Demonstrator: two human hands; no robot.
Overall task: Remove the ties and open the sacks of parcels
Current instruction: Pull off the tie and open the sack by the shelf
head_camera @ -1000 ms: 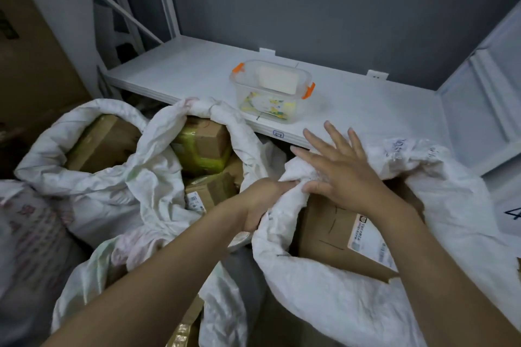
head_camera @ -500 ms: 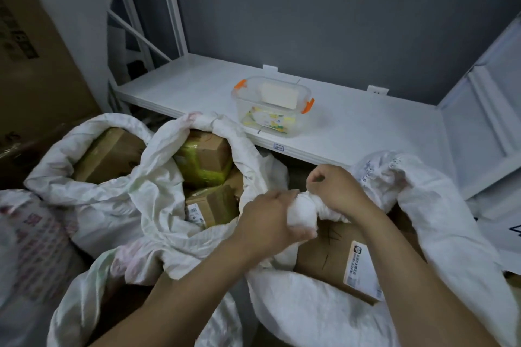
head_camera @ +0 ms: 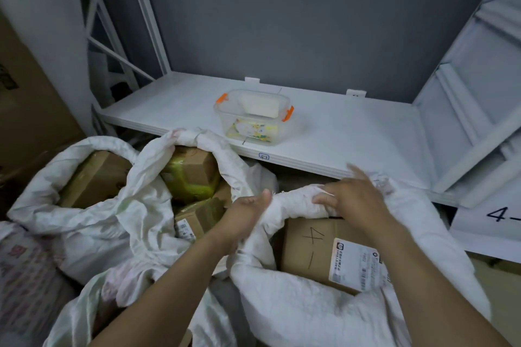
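Observation:
A white woven sack (head_camera: 296,315) sits open in front of me at the right, with a brown labelled parcel box (head_camera: 318,248) showing inside. Its rolled rim (head_camera: 293,201) runs between my hands. My left hand (head_camera: 245,217) grips the rim at its left end. My right hand (head_camera: 352,197) presses and holds the rim at its right end, fingers curled over the fabric. Two more open white sacks lie to the left: the middle sack (head_camera: 152,205) holds brown and green-wrapped parcels (head_camera: 191,175), and the far-left sack (head_camera: 56,205) holds a brown box (head_camera: 93,177). No tie is visible.
A white shelf (head_camera: 338,132) runs behind the sacks, carrying a clear plastic tub (head_camera: 253,117) with orange clips. A white rack frame (head_camera: 473,110) stands at the right, a big cardboard box (head_camera: 25,110) at the left. A printed sack (head_camera: 25,270) lies at bottom left.
The right hand went from lying flat on the sack mouth to gripping it. Both hands have spread apart along the rim, and the parcel box inside shows more.

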